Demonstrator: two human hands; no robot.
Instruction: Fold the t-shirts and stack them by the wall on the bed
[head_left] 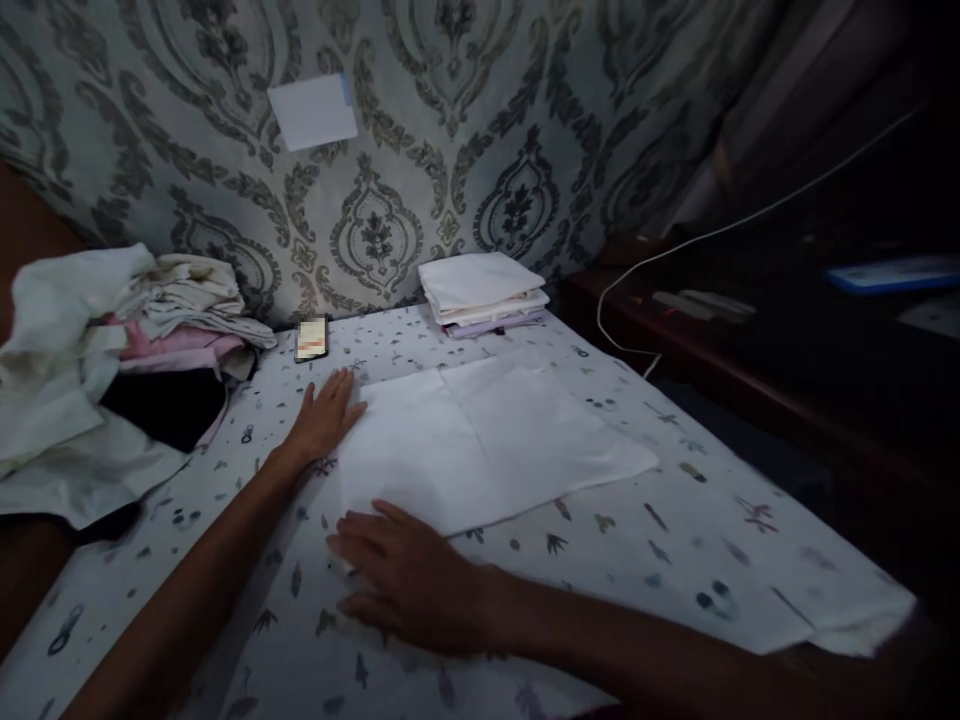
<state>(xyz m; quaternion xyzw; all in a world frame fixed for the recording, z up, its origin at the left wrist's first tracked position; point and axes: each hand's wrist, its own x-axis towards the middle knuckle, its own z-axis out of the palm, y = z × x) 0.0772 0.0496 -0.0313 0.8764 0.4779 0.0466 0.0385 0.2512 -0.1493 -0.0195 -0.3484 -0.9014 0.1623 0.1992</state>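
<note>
A white cloth [487,445] lies spread flat on a patterned bed sheet [675,560]. My left hand [326,415] rests palm down at the cloth's far left corner, fingers together and flat. At the cloth's near left corner my right hand [405,580] lies flat on the sheet, fingertips touching the cloth's edge. Neither hand grips anything.
A stack of folded white cloths [484,292] sits by the patterned wall. A heap of unfolded laundry [112,350] lies at the left. A phone [311,338] lies near the wall. At the right stands a dark wooden table [750,330] with a white cable [675,255].
</note>
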